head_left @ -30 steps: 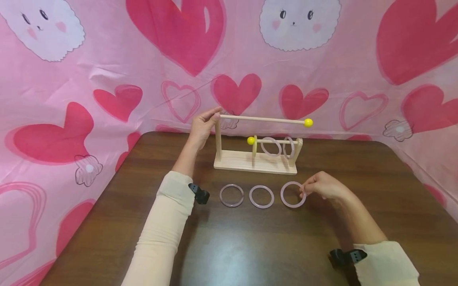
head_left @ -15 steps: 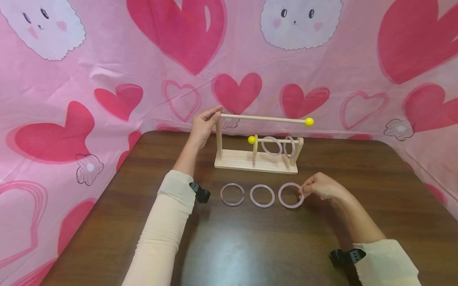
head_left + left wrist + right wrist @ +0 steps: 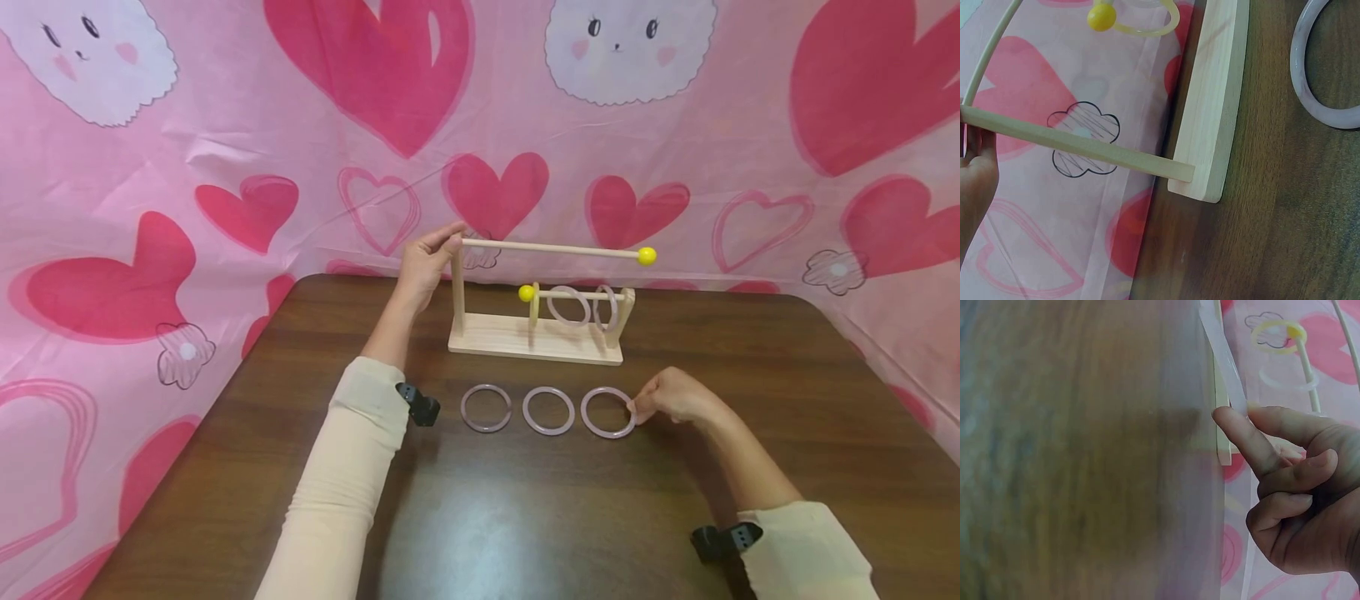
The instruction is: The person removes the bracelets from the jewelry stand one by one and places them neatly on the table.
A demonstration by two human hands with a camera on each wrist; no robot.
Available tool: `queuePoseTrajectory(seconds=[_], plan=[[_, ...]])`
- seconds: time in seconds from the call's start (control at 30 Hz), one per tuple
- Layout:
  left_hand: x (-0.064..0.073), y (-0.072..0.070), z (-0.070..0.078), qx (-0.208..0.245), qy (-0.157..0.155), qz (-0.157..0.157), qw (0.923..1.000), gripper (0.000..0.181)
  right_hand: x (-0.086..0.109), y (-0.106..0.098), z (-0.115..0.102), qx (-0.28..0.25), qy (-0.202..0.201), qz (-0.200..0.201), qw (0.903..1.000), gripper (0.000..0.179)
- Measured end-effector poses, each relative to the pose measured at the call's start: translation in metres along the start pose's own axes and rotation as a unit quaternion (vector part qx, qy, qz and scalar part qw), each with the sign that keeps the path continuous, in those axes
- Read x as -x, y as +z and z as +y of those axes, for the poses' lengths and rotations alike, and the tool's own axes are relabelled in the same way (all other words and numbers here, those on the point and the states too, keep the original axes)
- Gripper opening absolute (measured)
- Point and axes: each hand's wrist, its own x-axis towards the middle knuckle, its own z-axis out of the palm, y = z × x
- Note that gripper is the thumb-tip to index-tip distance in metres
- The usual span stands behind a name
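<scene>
My left hand [image 3: 427,262] grips the top of the tall left post of a wooden bangle stand [image 3: 536,352]; its fingers show behind the post in the left wrist view. Between thumb and forefinger, my right hand [image 3: 678,396] pinches the right edge of a lilac bangle [image 3: 608,435], which appears to lie on the table. In the right wrist view that bangle [image 3: 1224,356] is seen edge-on at the fingertips. Left of it lie a second lilac bangle [image 3: 548,432] and a third [image 3: 485,430], in a row.
The stand's lower rod carries a yellow bangle [image 3: 535,312] and two lilac ones, behind a yellow ball end [image 3: 527,293]. The upper rod [image 3: 555,248] bears no bangles and ends in another yellow ball [image 3: 647,257]. A pink heart-print cloth [image 3: 315,100] hangs behind the brown table [image 3: 300,517].
My right hand has shifted slightly left and down, bringing its bangle closer to the middle one and flatter to the table. My left hand stays on the post.
</scene>
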Motion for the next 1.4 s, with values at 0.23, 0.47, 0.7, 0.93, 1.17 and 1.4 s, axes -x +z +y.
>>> queuePoseTrajectory(seconds=[0.23, 0.47, 0.7, 0.93, 1.17, 1.4], plan=[[0.0003, -0.0012, -0.0005, -0.004, 0.000, -0.001, 1.0000, 0.032, 0.0007, 0.0028, -0.0003, -0.010, 0.008, 0.002, 0.9999, 0.014], [0.0007, -0.0003, 0.0006, -0.003, -0.003, 0.001, 1.0000, 0.032, 0.0022, 0.0050, -0.0005, -0.010, 0.016, 0.001, 0.9998, 0.012], [0.0011, -0.0007, 0.0008, 0.000, -0.004, 0.002, 1.0000, 0.032, 0.0002, 0.0059, 0.0006, 0.000, 0.026, 0.002, 0.9997, 0.010], [0.0009, -0.0006, 0.0007, 0.002, -0.001, 0.001, 1.0000, 0.032, -0.0025, 0.0057, 0.0023, 0.004, 0.028, 0.007, 0.9996, 0.011], [0.0007, -0.0005, 0.0012, 0.002, 0.001, -0.005, 1.0000, 0.032, -0.0031, 0.0062, 0.0016, 0.008, 0.037, 0.018, 0.9991, 0.010], [0.0000, 0.0002, 0.0006, 0.005, 0.001, -0.002, 1.0000, 0.031, -0.0032, 0.0062, 0.0014, 0.011, 0.044, 0.020, 0.9988, 0.009]])
